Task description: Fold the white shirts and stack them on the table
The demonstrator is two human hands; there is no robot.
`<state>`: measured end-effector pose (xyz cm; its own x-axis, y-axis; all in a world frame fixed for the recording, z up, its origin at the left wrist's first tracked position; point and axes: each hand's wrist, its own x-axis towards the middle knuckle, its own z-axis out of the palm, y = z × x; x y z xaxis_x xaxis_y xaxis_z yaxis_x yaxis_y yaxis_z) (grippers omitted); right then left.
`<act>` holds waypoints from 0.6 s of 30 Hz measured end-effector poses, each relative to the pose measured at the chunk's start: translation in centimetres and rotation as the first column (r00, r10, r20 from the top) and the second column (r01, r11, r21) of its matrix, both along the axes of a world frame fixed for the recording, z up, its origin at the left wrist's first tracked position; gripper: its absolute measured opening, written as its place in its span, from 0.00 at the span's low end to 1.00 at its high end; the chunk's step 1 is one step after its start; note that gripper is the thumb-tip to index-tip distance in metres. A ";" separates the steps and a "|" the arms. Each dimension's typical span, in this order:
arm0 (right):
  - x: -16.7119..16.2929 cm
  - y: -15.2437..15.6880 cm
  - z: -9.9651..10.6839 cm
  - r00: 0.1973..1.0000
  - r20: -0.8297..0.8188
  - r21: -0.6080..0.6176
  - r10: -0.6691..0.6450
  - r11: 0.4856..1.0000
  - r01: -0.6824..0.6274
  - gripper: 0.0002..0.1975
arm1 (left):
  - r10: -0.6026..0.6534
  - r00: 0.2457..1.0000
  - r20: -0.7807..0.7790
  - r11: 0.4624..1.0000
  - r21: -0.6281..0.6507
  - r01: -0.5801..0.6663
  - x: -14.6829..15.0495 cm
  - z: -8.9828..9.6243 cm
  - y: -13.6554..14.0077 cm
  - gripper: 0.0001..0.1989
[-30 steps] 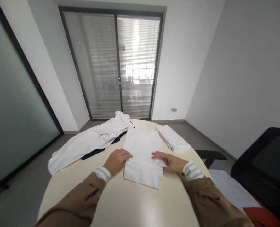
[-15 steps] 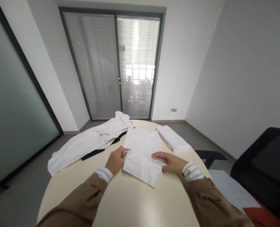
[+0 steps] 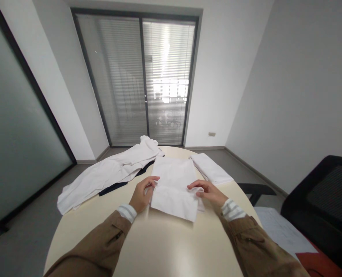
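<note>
A white folded garment (image 3: 175, 173) lies in front of me, its near part bent up slightly off the table. My left hand (image 3: 143, 195) is closed on its left edge, with thumb and fingers pinching the fabric. At the right edge, my right hand (image 3: 210, 193) grips a gathered bit of the same garment between thumb and fingers. A crease runs across the fabric between both hands. What kind of garment it is, I cannot tell.
A round cream table (image 3: 150, 250) bears everything. Left lies a heap of white clothes (image 3: 101, 177) over a dark blue cloth (image 3: 113, 188). A folded white garment (image 3: 211, 168) rests at right. Beyond the table's right edge stands a black chair (image 3: 323, 192) beside some papers (image 3: 283, 229).
My right hand has lifted slightly and now pinches the right edge of the garment. The garment's near right corner has swung up and right, making its near edge more level. My left hand barely moved.
</note>
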<state>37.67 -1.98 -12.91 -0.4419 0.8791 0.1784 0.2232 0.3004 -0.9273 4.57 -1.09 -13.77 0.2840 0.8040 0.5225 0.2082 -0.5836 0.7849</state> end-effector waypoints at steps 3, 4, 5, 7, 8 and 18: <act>-0.4 -0.2 0.0 0.992 0.072 0.007 -0.107 0.994 0.107 0.26 | -0.038 0.995 -0.090 0.996 0.075 0.045 -0.2 0.0 -0.1 0.09; -0.5 -0.2 0.0 0.988 0.075 0.022 -0.136 0.991 0.135 0.27 | -0.045 0.990 -0.136 0.992 0.108 0.060 -0.3 0.0 -0.1 0.15; -0.6 -0.2 -0.1 0.986 0.067 0.047 -0.153 0.988 0.150 0.28 | -0.047 0.982 -0.183 0.987 0.140 0.073 -0.4 -0.2 -0.1 0.22; -0.6 -0.2 -0.1 0.987 0.028 0.097 -0.158 0.983 0.155 0.35 | -0.025 0.962 -0.271 0.977 0.197 0.081 -0.5 -0.4 0.1 0.34; -0.6 -0.1 -0.2 0.988 0.011 0.115 -0.151 0.982 0.149 0.40 | -0.006 0.951 -0.309 0.972 0.223 0.078 -0.5 -0.6 0.2 0.38; -0.9 -0.1 -0.3 0.942 0.197 0.385 -0.271 0.905 0.180 0.39 | 0.318 0.842 -0.436 0.900 0.419 -0.123 -0.2 -0.4 1.1 0.18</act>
